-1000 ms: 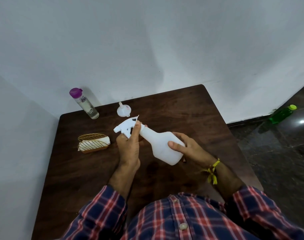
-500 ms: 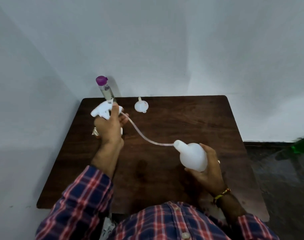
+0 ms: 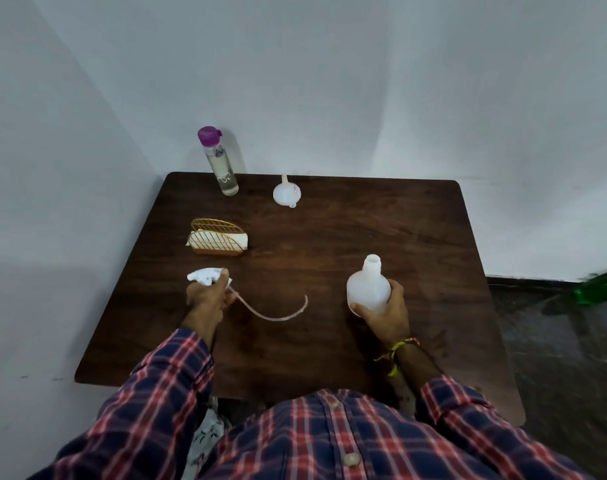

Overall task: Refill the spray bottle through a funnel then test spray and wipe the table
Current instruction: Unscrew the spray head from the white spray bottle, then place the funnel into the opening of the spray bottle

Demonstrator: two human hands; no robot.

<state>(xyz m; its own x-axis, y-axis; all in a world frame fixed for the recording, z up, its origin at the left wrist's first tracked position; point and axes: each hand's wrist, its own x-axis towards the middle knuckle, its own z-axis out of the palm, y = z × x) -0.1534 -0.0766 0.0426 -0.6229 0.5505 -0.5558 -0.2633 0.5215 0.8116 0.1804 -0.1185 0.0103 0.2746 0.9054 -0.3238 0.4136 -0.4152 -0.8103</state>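
Hands stayed apart: left hand [image 3: 206, 297] clenched the sprayer head [image 3: 205, 275] at frame left, right hand [image 3: 386, 315] steadied the open bottle [image 3: 367, 289] for the funnel [image 3: 285, 194].

A dark brown wooden table [image 3: 364, 237] carries a white spray bottle [image 3: 367, 289], white trigger head [image 3: 205, 275], white funnel [image 3: 286, 192], gold wire napkin holder [image 3: 217, 237] and clear purple-capped bottle [image 3: 219, 161]; the shirt sleeve [image 3: 163, 393] is navy-and-red plaid.
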